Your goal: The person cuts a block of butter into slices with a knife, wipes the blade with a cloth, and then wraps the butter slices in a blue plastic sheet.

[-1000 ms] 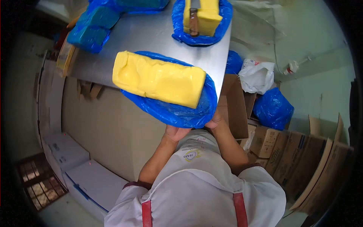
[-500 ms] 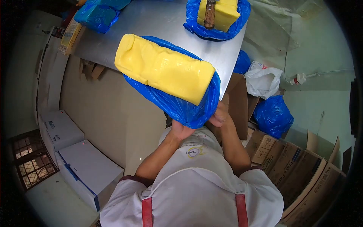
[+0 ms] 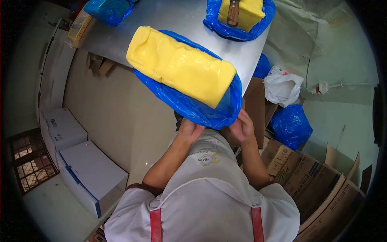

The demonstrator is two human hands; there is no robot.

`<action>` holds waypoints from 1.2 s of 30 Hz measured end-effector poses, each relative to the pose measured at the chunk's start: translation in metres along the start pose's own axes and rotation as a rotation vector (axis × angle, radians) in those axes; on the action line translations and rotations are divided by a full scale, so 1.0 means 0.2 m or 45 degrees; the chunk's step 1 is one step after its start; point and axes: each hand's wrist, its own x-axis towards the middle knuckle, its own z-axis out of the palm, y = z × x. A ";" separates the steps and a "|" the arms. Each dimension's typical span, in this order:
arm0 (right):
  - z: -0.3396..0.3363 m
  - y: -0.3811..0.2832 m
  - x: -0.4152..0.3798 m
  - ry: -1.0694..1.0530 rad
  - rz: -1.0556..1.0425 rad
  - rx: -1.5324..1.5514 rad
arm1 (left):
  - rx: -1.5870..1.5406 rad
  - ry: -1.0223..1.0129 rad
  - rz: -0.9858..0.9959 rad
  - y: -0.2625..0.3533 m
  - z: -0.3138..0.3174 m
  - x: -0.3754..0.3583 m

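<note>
A long yellow block of butter or margarine (image 3: 181, 66) lies tilted in an opened blue plastic bag (image 3: 181, 101), at the near edge of the steel table (image 3: 161, 20). The bag is peeled down below the block's top and sides. My left hand (image 3: 191, 130) is closed on the bag's near edge, its fingertips partly hidden under the plastic. My right hand (image 3: 242, 126) pinches the bag's near right corner, with its thumb side up. Neither hand touches the yellow block itself.
A second yellow block (image 3: 250, 15) in a blue bag (image 3: 246, 35) sits at the back right, a wooden-handled knife (image 3: 233, 14) on it. A blue-wrapped block (image 3: 107, 10) is at the back left. Cardboard boxes (image 3: 302, 177), a white bag (image 3: 282, 86) and a blue bag (image 3: 292, 125) stand at right.
My right hand has shifted outward and now shows more clearly at the bag's corner. The block, bag and both hands sit slightly higher and further right in view, as the camera has moved too.
</note>
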 end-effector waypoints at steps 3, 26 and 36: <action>0.11 0.06 0.02 0.056 0.010 0.284 | -0.156 0.018 0.046 0.01 0.13 -0.02; 0.18 0.18 0.05 0.433 0.052 -1.077 | 0.197 0.003 -0.097 0.03 -0.04 -0.06; 0.14 0.12 -0.05 0.453 -0.188 -2.354 | 1.889 0.097 0.497 -0.02 -0.36 0.04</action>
